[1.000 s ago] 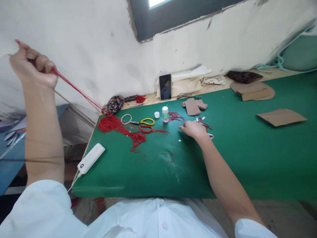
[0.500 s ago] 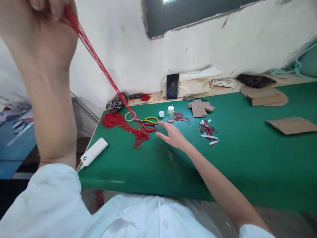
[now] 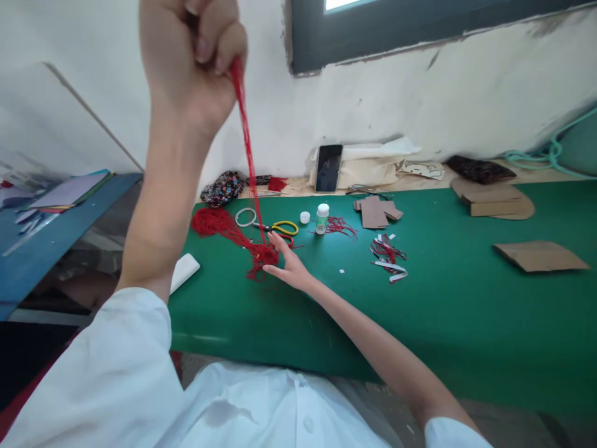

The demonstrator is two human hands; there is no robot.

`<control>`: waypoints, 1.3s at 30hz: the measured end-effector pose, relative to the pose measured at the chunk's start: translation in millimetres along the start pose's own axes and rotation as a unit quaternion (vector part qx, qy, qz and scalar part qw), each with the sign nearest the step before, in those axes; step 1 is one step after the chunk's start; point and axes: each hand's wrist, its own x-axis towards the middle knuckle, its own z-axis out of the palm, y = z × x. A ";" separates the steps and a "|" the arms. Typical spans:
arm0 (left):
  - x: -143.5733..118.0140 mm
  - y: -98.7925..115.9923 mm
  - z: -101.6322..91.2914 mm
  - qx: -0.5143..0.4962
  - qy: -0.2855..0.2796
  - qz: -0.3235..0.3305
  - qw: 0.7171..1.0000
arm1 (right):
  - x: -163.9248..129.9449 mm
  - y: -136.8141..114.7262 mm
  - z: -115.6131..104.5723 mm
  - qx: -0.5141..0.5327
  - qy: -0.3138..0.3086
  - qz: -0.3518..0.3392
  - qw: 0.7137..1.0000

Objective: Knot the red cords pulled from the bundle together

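Observation:
High up, my left hand [image 3: 198, 68] is closed around a bundle of red thread [image 3: 247, 137], which stretches down to the table. Its lower end runs into a tangled heap of red thread [image 3: 217, 223] on the green tabletop. My right hand [image 3: 290, 269] is low over the table beside the right end of this heap, fingers spread and holding nothing that I can see. Just behind its fingers lie scissors [image 3: 285, 225] with one yellow and one red handle, the red one partly covered. A pale ring [image 3: 245, 210] lies by the blades.
A white-capped bottle [image 3: 321, 219] and a loose cap [image 3: 305, 218] stand behind my right hand. Cut red threads [image 3: 389, 250], cardboard pieces [image 3: 373, 211] and a cardboard sheet [image 3: 541, 256] lie to the right. A phone [image 3: 329, 168] leans at the back; a white power bank [image 3: 185, 271] lies left.
My left hand has moved right, so the thread now hangs more steeply. My right hand has shifted left, from the scissors' handles to the edge of the heap.

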 end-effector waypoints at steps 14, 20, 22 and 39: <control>4.7 -68.6 31.2 -0.105 -0.096 -0.135 0.981 | 2.6 1.1 -11.5 0.162 0.063 0.100 0.980; 13.8 -61.1 -0.3 -0.099 -0.060 -0.076 0.990 | -11.6 -15.5 -53.2 0.119 -0.049 0.200 0.971; 12.8 -58.9 -18.0 -0.094 -0.037 -0.060 0.993 | -15.9 -26.4 -72.1 0.104 -0.105 0.237 0.960; -128.0 -202.2 -170.8 -0.178 0.021 -0.358 0.916 | -34.9 -52.0 -157.2 -0.120 -0.269 0.308 0.905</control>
